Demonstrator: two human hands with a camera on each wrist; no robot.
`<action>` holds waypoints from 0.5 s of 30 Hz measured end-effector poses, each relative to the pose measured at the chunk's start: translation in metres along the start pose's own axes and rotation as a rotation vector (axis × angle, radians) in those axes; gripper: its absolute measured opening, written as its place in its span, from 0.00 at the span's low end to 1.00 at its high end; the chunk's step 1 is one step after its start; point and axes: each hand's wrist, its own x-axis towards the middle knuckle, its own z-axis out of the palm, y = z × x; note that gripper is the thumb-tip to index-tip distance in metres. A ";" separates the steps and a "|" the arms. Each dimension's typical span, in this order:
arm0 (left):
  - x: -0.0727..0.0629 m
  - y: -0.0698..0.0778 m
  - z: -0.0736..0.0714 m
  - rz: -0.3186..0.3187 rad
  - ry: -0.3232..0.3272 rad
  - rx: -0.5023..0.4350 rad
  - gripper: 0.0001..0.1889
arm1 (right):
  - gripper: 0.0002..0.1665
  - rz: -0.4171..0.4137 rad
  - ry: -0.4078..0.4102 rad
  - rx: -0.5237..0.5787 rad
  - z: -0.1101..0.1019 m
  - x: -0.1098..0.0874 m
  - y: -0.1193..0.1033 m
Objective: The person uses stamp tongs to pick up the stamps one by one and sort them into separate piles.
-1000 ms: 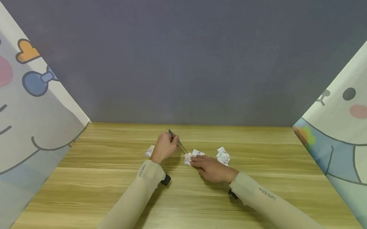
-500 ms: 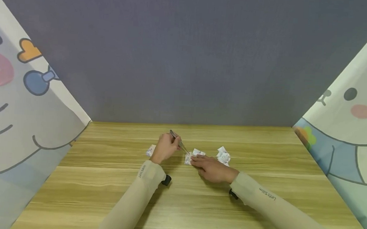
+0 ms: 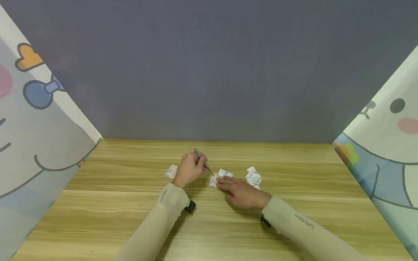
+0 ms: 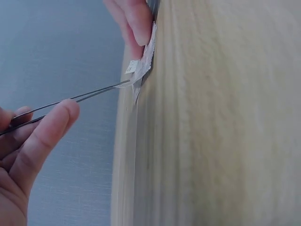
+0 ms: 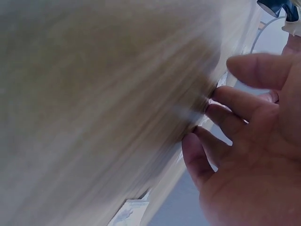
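Observation:
My left hand [image 3: 191,169] holds slim metal tweezers [image 3: 204,164] between thumb and fingers. Their tips meet the far edge of a small white printed packet [image 3: 213,181] on the table. In the left wrist view, the tweezers [image 4: 89,95] reach a thin, see-through strip at the end of this packet [image 4: 145,61], whose edge looks ragged. My right hand [image 3: 243,192] lies over the packet's right part, fingers extended and fingertips pressing it down. From the right wrist, the right hand [image 5: 254,141] shows its fingertips against the wooden surface; the packet is mostly hidden there.
Another white packet [image 3: 225,173] lies just behind the right fingertips. To the right is a small pile of similar packets [image 3: 253,177], and one more packet [image 3: 171,171] lies left of the left hand. A grey panel [image 3: 212,67] stands behind the wooden table [image 3: 203,232].
The tweezers have turned slightly in the left hand, their tips staying at the packet's far edge. The right hand keeps its place on the packet.

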 end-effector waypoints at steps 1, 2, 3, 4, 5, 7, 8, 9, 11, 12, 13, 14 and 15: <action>0.000 0.000 0.000 0.001 -0.001 -0.001 0.14 | 0.30 0.001 0.003 0.007 0.000 0.000 0.000; 0.000 0.000 -0.001 0.005 -0.002 -0.003 0.15 | 0.31 0.007 0.002 0.012 -0.001 0.000 0.000; -0.001 0.001 -0.001 0.008 0.000 -0.004 0.15 | 0.33 0.014 0.003 0.021 -0.001 0.000 0.001; -0.001 0.002 -0.002 0.012 0.003 -0.009 0.15 | 0.34 0.022 0.005 0.031 -0.002 -0.001 0.001; -0.001 0.002 -0.003 0.020 0.006 -0.015 0.15 | 0.35 0.031 0.005 0.042 -0.002 -0.001 0.001; -0.001 0.004 -0.004 0.031 0.014 -0.032 0.15 | 0.36 0.040 0.009 0.060 -0.003 -0.001 0.001; -0.001 0.004 -0.005 0.036 0.018 -0.038 0.15 | 0.36 0.044 0.008 0.061 -0.004 -0.001 0.001; -0.001 0.005 -0.006 0.037 0.022 -0.043 0.15 | 0.36 0.044 0.009 0.065 -0.004 -0.001 0.001; -0.002 0.006 -0.008 0.036 0.026 -0.059 0.14 | 0.36 0.043 0.005 0.062 -0.004 -0.001 0.002; -0.002 0.006 -0.008 0.031 0.028 -0.066 0.14 | 0.35 0.039 0.006 0.058 -0.004 -0.001 0.002; -0.002 0.006 -0.009 0.028 0.027 -0.070 0.14 | 0.34 0.036 0.006 0.053 -0.004 -0.002 0.002; -0.002 0.006 -0.010 0.024 0.028 -0.081 0.14 | 0.34 0.037 0.003 0.052 -0.004 -0.002 0.002; -0.002 0.006 -0.011 0.021 0.029 -0.088 0.14 | 0.33 0.033 0.003 0.049 -0.003 -0.002 0.002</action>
